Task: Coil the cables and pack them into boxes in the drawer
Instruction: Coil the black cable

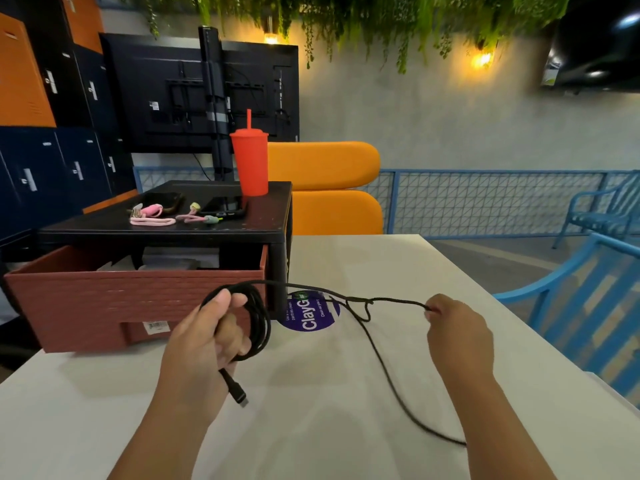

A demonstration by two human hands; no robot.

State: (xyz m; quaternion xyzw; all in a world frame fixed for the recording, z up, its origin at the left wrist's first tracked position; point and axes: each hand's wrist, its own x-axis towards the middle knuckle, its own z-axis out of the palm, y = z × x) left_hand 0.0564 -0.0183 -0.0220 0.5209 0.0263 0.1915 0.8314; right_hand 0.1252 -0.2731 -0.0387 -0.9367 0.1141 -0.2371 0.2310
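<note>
Cable (261, 320), black and thin, links both hands above a white table (329, 445). The left hand (207, 334) grips a bundle of several loops, fingers curled through them and thumb laid over the top. A short tail drops from this fist and ends in a plug (239, 396) hanging just over the table. The right hand (457, 334) pinches a single strand between thumb and fingertips, its other fingers folded in. From the loops that strand runs across to the pinch, with a loose kink about halfway along. Another length falls from the kink to the table and trails off toward the right forearm.

Beyond the hands a round purple sticker (311, 315) lies flat on the table, partly behind the strand. Left of it a brown drawer (121, 306) stands pulled out of a black stand (173, 226). Pale shapes lie inside the drawer, too hidden to make out.

On the stand's top are pink cords (152, 221), two dark phones (225, 206) and, at the back right corner, a red cup (250, 161) with a lid and straw.

Behind the stand sit an orange seat (325, 168) and the dark back of a screen (166, 95). Lockers (52, 98) in orange and navy fill the left wall. A blue chair (571, 306) stands to the right of the table.
</note>
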